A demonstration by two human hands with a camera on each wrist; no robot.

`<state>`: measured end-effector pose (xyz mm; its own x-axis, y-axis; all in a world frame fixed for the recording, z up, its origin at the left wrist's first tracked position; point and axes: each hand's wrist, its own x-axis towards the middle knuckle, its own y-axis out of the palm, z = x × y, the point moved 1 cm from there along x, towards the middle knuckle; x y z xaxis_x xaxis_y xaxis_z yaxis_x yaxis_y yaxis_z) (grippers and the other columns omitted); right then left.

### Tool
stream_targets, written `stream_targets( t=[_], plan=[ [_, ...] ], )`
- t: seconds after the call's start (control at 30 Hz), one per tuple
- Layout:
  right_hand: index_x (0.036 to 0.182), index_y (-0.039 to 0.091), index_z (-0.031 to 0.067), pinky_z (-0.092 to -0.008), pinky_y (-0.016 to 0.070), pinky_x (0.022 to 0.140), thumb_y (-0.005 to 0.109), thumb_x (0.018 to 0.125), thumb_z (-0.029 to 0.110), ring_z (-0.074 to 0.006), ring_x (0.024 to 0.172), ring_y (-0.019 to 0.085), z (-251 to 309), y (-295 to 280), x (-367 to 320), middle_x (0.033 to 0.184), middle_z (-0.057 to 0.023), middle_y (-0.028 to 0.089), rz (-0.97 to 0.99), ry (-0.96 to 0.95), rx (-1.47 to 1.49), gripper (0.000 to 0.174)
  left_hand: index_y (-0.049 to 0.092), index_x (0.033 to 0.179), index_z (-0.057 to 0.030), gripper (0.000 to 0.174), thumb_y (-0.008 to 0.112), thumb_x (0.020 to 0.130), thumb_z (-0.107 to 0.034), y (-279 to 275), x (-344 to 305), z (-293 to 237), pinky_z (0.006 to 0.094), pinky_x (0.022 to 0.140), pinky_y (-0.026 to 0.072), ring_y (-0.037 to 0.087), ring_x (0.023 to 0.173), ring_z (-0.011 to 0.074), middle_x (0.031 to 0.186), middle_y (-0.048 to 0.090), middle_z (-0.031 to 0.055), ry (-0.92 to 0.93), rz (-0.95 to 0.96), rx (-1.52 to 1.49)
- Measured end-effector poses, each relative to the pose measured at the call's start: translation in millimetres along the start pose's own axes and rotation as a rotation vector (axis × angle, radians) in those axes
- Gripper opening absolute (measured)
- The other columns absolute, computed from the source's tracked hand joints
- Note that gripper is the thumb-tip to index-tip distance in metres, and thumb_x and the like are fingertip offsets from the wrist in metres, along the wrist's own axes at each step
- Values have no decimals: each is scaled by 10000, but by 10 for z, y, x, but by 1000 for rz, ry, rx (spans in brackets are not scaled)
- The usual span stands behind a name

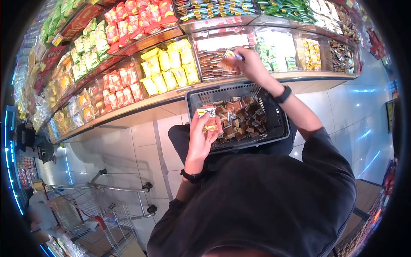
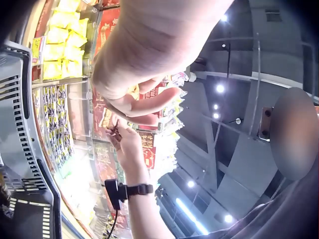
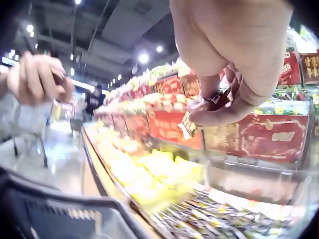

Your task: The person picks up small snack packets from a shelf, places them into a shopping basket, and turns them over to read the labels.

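My left hand (image 1: pixel 199 139) holds a few small wrapped snack packets (image 1: pixel 207 112), brown with white and yellow print, over the left side of a black plastic basket (image 1: pixel 280 124). Many similar brown packets (image 1: pixel 242 118) lie loose inside the basket. Above the shelf bin, my right hand (image 1: pixel 253 66) pinches brown-and-white snack packets (image 1: pixel 228 64) between thumb and fingers. In the right wrist view, part of a packet (image 3: pixel 188 124) sticks out below the fingertips. Stacked brown packets (image 1: pixel 209 64) fill the bin below this hand.
Yellow snack bags (image 1: pixel 167 66) stand in the bin to the left, with red bags (image 1: pixel 122 88) farther along. The wooden shelf edge (image 1: pixel 312 77) runs just beyond the basket. A metal shopping cart (image 1: pixel 94 210) stands at the lower left on the tiled floor (image 1: pixel 145 150).
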<state>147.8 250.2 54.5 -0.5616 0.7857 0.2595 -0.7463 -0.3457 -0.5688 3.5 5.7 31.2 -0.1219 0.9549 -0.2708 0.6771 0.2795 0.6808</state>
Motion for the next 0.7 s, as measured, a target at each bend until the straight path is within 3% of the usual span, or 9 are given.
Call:
stream_targets(
  t=[0.03, 0.1, 0.13, 0.23, 0.37, 0.43, 0.7],
  plan=[
    [967, 557, -39, -405, 515, 573, 667, 980, 178, -280, 641, 697, -169, 32, 223, 714, -163, 669, 4, -7, -8, 243, 535, 1249, -88, 242, 482, 1038, -194, -10, 8, 7, 186, 384, 344, 623, 632, 156, 858, 636, 124, -11, -39, 3],
    [971, 538, -28, -499, 499, 620, 642, 978, 153, -429, 709, 665, -546, 184, 656, 740, -230, 653, -146, -353, -346, 209, 534, 1248, -87, 242, 491, 1033, -190, -46, 31, 32, 199, 392, 346, 626, 634, 153, 857, 637, 117, -34, -86, -5],
    [983, 523, -14, -543, 498, 671, 644, 932, 89, -484, 791, 639, -699, 267, 845, 812, -255, 666, -60, -309, -342, 166, 534, 1248, -87, 242, 491, 1033, -190, -47, 42, 30, 199, 392, 346, 626, 634, 153, 857, 637, 117, -26, -83, -12],
    [1052, 533, 8, -513, 534, 794, 643, 830, 18, -425, 936, 659, -1046, 553, 1240, 961, -229, 672, 93, -342, -609, 248, 536, 1243, -99, 239, 504, 1029, -202, -46, 57, 11, 203, 398, 332, 631, 625, 147, 847, 641, 99, -37, -84, -4],
    [1099, 576, 30, -421, 563, 864, 632, 825, -39, -325, 1056, 668, -1370, 930, 1528, 1091, -169, 660, 206, -421, -844, 288, 530, 1240, -95, 234, 500, 1034, -203, -123, 81, -29, 196, 402, 323, 623, 616, 142, 822, 638, 104, -50, -118, 3],
    [1110, 579, 34, -417, 565, 862, 625, 834, -28, -322, 1052, 670, -1571, 1069, 1593, 1095, -166, 661, 248, -404, -850, 287, 509, 1265, -118, 252, 515, 1041, -232, -183, 80, -54, 210, 437, 333, 635, 662, 148, 877, 645, 89, -77, -84, 13],
    [1118, 605, 21, -450, 557, 864, 622, 831, -5, -361, 991, 674, -1562, 1043, 1510, 1013, -167, 694, 360, -336, -742, 289, 521, 1250, -86, 242, 492, 1040, -203, -165, 85, -58, 199, 422, 336, 630, 630, 153, 833, 644, 102, -76, -150, -21]
  ],
)
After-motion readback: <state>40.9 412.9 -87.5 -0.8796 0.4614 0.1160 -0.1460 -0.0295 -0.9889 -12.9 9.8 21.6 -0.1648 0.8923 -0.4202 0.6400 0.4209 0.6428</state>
